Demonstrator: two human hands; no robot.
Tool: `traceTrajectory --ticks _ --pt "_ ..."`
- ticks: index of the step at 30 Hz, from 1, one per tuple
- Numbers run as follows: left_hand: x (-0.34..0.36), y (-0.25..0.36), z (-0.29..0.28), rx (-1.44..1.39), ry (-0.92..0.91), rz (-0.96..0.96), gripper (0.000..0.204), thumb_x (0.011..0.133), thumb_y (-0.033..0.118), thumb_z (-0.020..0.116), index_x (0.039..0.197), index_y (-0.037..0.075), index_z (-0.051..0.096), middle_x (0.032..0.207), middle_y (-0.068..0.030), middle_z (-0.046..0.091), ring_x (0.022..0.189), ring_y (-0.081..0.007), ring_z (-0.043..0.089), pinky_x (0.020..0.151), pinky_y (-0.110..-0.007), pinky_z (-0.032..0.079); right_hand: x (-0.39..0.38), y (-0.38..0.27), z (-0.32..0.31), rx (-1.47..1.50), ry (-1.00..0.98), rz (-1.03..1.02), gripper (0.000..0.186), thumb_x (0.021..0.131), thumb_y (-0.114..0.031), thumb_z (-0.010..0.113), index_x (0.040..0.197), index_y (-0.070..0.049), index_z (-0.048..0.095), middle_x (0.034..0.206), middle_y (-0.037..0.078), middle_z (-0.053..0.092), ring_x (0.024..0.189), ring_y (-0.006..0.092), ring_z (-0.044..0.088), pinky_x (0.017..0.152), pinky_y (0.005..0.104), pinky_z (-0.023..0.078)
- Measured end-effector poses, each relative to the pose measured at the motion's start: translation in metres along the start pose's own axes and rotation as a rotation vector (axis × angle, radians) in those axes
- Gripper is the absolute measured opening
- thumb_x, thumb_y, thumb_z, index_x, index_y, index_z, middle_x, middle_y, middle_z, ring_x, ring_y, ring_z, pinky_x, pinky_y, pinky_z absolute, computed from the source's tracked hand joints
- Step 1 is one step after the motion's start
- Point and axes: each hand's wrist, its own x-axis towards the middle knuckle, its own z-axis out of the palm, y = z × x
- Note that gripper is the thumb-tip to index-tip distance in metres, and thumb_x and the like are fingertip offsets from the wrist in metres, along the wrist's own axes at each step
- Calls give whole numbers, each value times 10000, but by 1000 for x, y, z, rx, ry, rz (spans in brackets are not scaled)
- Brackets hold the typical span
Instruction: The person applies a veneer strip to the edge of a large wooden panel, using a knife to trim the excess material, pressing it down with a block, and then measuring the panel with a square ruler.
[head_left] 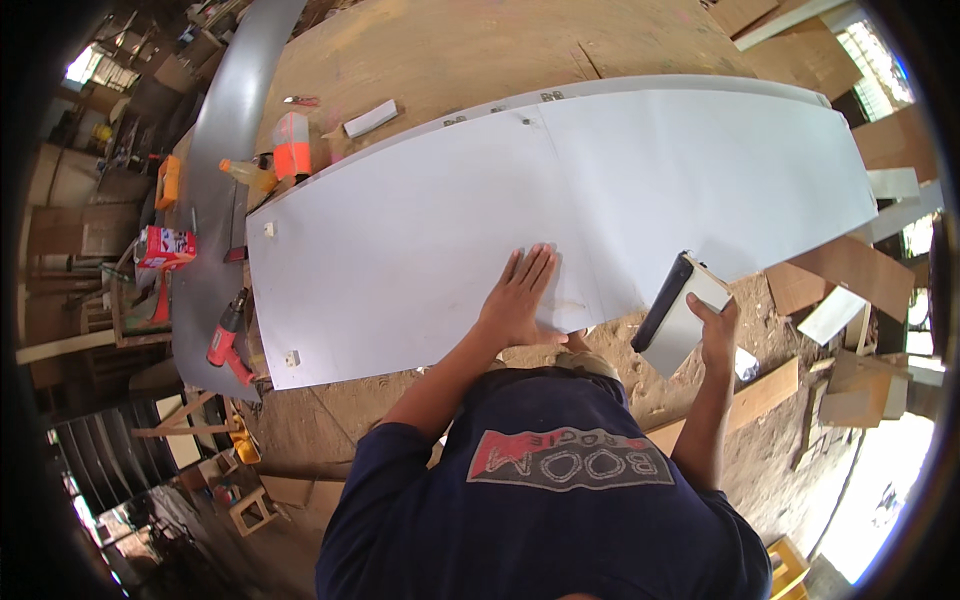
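A long white panel [400, 240] lies across the wooden table, with what look like two sections meeting near its middle. My left hand [522, 302] rests palm down on it by the near edge, fingers stretched out and holding nothing. Off the panel's near edge, my right hand [718, 330] grips a white rectangular piece with a black strip [672, 338] along one long side. Its thumb presses on the white face while the other fingers are hidden behind. Small metal hinges [552, 97] show along the panel's far edge, and small pale fittings [291, 358] sit at its left end.
Left of the panel lie a red-and-black power tool [230, 338], a red-and-white box [166, 247], a bottle with an orange cap [248, 175] and an orange-and-white container [292, 147]. A grey sheet [222, 130] runs along the table's left side. Board offcuts [833, 316] lie at right.
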Motion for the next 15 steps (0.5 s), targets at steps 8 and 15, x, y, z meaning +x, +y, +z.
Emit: traceTrajectory --ticks 8,15 --pt "-88 -18 14 18 -32 -110 1107 856 582 839 1682 -3 388 1784 -171 360 1686 -292 273 1389 -498 205 46 -19 -24 123 -25 -59 458 912 -55 835 1343 36 712 1216 102 772 1105 197 716 1023 354 540" --pt "-66 -12 7 -60 178 -74 958 834 487 901 1591 27 536 1690 -162 513 1610 -310 432 1352 -496 321 79 -34 -20 169 -31 -88 496 903 -73 850 1359 41 690 1242 103 756 1146 203 700 1043 357 526"
